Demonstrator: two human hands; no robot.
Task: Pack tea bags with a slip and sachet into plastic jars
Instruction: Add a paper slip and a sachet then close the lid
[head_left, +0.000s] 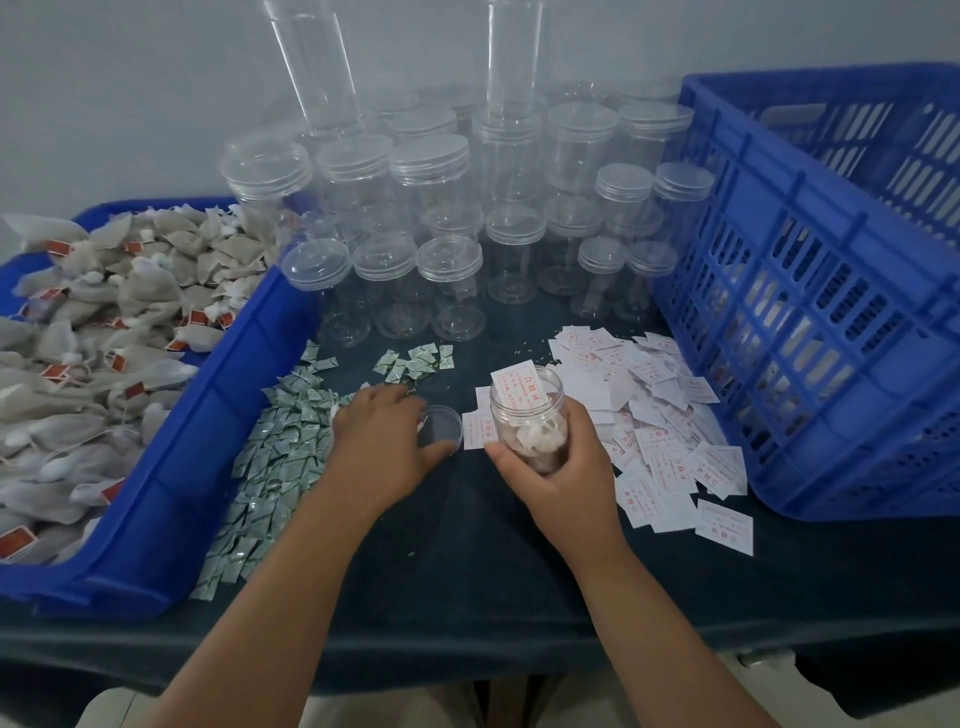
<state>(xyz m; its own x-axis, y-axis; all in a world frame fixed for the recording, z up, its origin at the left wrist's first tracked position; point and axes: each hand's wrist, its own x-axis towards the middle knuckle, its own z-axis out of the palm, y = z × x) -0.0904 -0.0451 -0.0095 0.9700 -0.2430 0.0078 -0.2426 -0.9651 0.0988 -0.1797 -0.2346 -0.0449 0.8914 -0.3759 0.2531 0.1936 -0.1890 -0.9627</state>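
A clear plastic jar (527, 415) stands open-mouthed near the middle of the dark counter (467, 571), holding pale tea bags, with a white slip printed in red (519, 387) poking up out of its mouth. The right hand (563, 470) wraps around the jar from the near side, its grip curled firmly on the wall. Just left of the jar lies a clear round lid (440, 428). The left hand (379, 441) rests palm down beside it, its grip spread, thumb along the lid's near edge and fingers reaching over a scatter of small green-and-white sachets (280, 452). Loose slips (670, 415) are heaped to the jar's right, running up to a blue slatted crate (805, 322). On the far left a blue tray (171, 467) brims with tea bags (104, 312). Behind, rows of empty lidded jars (452, 260) crowd the back of the counter.
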